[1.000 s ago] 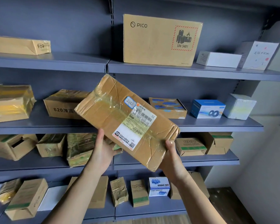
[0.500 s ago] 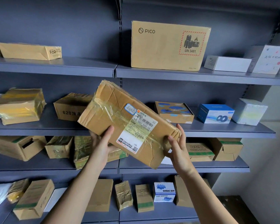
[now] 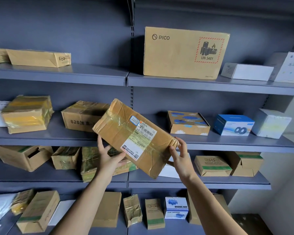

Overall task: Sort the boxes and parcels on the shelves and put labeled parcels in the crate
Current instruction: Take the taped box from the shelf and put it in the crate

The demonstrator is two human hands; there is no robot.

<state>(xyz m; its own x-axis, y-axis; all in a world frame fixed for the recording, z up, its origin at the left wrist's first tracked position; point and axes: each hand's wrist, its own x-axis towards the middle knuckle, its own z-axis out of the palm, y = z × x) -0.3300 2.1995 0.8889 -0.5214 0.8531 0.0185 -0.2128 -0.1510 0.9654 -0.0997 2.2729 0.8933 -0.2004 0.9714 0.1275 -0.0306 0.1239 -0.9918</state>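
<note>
A flat brown cardboard parcel (image 3: 119,131), wrapped in clear tape and carrying a white shipping label (image 3: 139,141) with barcodes, is held tilted in front of the second shelf (image 3: 227,143). My left hand (image 3: 109,158) grips its lower left edge from underneath, thumb on the front face. My right hand (image 3: 181,156) holds the lower right corner, thumb in front and fingers behind. No crate is in view.
Grey metal shelving fills the view. A large PICO box (image 3: 176,53) stands on the top shelf beside white boxes (image 3: 248,73). Taped cardboard boxes (image 3: 26,114) sit left; a blue-printed box (image 3: 187,122) and a blue carton (image 3: 232,124) sit right. Several small cartons fill the lower shelves.
The parcel has moved away from me toward the second shelf and looks smaller. Both hands shifted along its lower edge, the right hand's fingers now spread at the corner.
</note>
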